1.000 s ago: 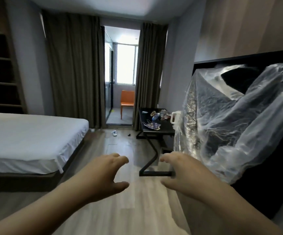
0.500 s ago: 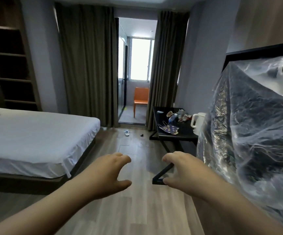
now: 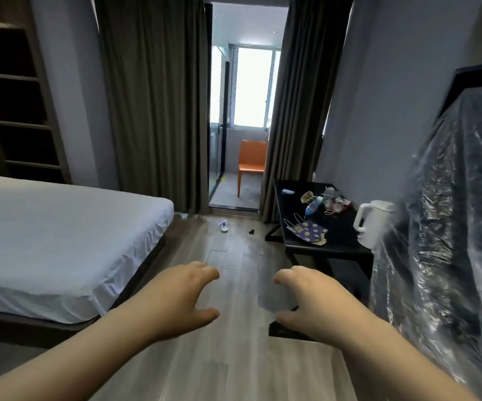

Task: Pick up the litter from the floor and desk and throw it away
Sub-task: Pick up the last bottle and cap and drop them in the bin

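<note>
Left hand point(image 3: 182, 296) and right hand point(image 3: 306, 302) hover empty, fingers loosely curled. Blue patterned face mask point(image 3: 309, 231) on black tabletop point(image 3: 338, 246) lies ahead-right, well apart; right hand nearer.

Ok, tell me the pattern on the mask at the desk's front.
The mask is purple-blue with pale dots, clearest in the head view.

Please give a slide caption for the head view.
Left hand and right hand, both empty, held out toward litter on the desk and floor.
</note>
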Motion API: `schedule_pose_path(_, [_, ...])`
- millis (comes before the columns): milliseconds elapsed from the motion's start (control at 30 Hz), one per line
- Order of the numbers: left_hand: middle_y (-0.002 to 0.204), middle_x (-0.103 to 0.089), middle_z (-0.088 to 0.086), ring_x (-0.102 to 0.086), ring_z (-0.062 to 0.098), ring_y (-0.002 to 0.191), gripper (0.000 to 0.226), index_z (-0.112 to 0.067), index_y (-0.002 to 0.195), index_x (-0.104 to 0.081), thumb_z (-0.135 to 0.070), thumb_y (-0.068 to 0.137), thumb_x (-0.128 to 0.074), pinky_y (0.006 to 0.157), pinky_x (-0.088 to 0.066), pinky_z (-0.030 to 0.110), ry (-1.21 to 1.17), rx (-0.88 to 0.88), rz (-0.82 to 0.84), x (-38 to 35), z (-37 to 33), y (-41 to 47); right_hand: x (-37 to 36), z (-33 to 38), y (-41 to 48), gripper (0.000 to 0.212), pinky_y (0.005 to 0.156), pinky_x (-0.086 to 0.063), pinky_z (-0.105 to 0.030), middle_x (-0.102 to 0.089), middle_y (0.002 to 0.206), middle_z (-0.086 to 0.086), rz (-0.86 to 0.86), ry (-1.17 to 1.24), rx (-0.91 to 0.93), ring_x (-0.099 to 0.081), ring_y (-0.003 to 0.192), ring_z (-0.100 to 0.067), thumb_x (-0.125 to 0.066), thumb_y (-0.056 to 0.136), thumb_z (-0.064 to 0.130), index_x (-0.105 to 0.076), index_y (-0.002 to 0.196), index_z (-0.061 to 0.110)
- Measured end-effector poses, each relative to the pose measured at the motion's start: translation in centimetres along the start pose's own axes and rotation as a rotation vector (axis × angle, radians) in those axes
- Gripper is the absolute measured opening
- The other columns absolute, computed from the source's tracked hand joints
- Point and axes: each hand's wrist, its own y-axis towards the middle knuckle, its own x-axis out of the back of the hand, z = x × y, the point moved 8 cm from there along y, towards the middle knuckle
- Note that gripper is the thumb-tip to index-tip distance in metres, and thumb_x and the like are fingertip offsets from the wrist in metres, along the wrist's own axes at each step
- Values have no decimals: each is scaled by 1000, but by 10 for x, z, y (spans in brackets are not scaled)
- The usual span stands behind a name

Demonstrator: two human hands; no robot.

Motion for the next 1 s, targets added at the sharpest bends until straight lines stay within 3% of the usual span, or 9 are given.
schedule_pose_path(533, [126, -50, -12, -53, 8, 111, 58, -32, 133, -43, -57, 82, -55, 94, -46, 29, -52, -13, 58, -31, 216, 252, -59, -45, 313, 56, 85, -44, -22, -51, 122, 13, 71, 37, -117, -52, 110, -9, -65, 81, 42, -45, 133, 34])
schedule_pose_path(1000, [130, -51, -11, -53, 9, 113, 58, -30, 133, -46, -55, 81, -59, 96, -46, 28, -34, -6, 82, -71, 337, 510, -98, -169, 581, 58, 91, -44, -24, -52, 125, 11, 51, 58, -149, -50, 117, -9, -65, 79, 46, -47, 132, 33])
